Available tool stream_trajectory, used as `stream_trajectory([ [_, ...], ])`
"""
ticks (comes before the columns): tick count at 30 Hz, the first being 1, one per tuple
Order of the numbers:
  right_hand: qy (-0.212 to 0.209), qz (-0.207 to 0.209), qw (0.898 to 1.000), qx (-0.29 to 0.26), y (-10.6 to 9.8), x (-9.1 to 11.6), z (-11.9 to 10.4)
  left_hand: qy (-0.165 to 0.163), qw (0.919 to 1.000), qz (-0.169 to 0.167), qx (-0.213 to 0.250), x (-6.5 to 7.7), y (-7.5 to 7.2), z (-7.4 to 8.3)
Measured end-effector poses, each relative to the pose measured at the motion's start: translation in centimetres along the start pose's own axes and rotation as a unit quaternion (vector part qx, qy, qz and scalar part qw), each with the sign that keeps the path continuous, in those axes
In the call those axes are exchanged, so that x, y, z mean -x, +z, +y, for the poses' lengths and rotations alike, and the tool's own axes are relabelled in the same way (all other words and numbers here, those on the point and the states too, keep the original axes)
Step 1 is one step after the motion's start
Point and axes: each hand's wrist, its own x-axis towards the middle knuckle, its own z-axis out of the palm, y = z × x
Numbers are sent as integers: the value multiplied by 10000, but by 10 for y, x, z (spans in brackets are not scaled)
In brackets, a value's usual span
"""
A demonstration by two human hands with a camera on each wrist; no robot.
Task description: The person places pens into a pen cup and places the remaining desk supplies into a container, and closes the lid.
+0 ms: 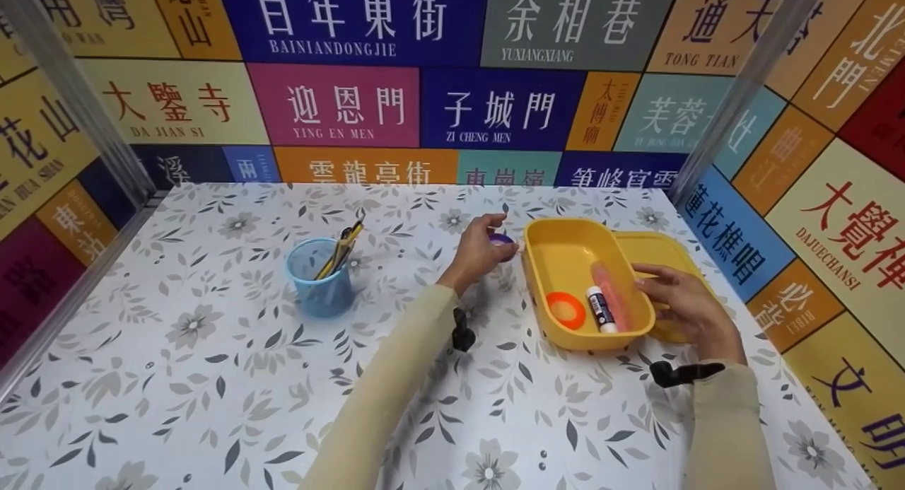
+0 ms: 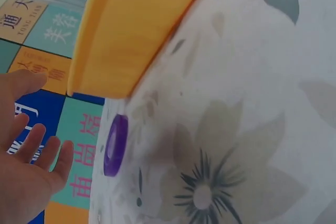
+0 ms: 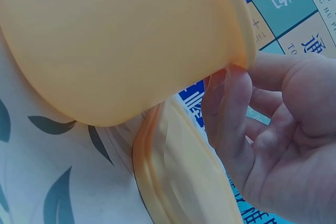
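My left hand (image 1: 481, 249) hovers over a purple ring (image 1: 501, 244), fingers loosely bent. In the left wrist view the purple ring (image 2: 116, 145) lies on the table, a little apart from the fingers. My right hand (image 1: 682, 302) holds the right rim of a yellow box (image 1: 535, 292); in the right wrist view the thumb and fingertips pinch the edge of that box (image 3: 115, 35). Inside it are an orange ring (image 1: 577, 313), a white glue stick with a dark label (image 1: 601, 310) and a long pink translucent item (image 1: 612, 292).
A yellow lid (image 1: 654, 246) lies right of the box, partly beneath it. To the left stands a blue cup (image 1: 322, 292) holding several pencil-like tools (image 1: 344, 246). Floral cloth (image 1: 233, 377) covers the table, and sign-printed panels (image 1: 339, 108) rise behind.
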Motion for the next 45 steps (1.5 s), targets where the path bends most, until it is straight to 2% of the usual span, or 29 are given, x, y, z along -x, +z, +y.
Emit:
stream_trajectory([
  [4, 12, 42, 10000, 26, 0, 1, 1, -89, 9995, 65, -297, -6, 0, -8],
  [9, -64, 28, 9999, 84, 2, 0, 2, 8, 9994, 225, -279, -12, -2, -19],
  [16, -77, 68, 9998, 191, 3, 0, 0, 44, 9991, 277, -326, -19, -7, -31],
  [21, -174, 89, 9998, 88, 2, 0, 0, 77, 9978, 337, -573, -23, -6, -35],
  [28, -134, 61, 9999, -51, 2, 1, 0, -214, 9968, 309, -712, -26, -3, -36],
  [35, -113, 53, 9998, -146, 0, 2, 0, -45, 9920, 243, -1241, -27, -2, -35],
  [40, -108, -11, 9998, -145, 0, 3, 1, -338, 9851, 191, -1675, -27, 2, -37],
  [45, -102, -16, 9999, -136, 0, 2, 2, -491, 9819, 209, -1820, -26, 5, -38],
])
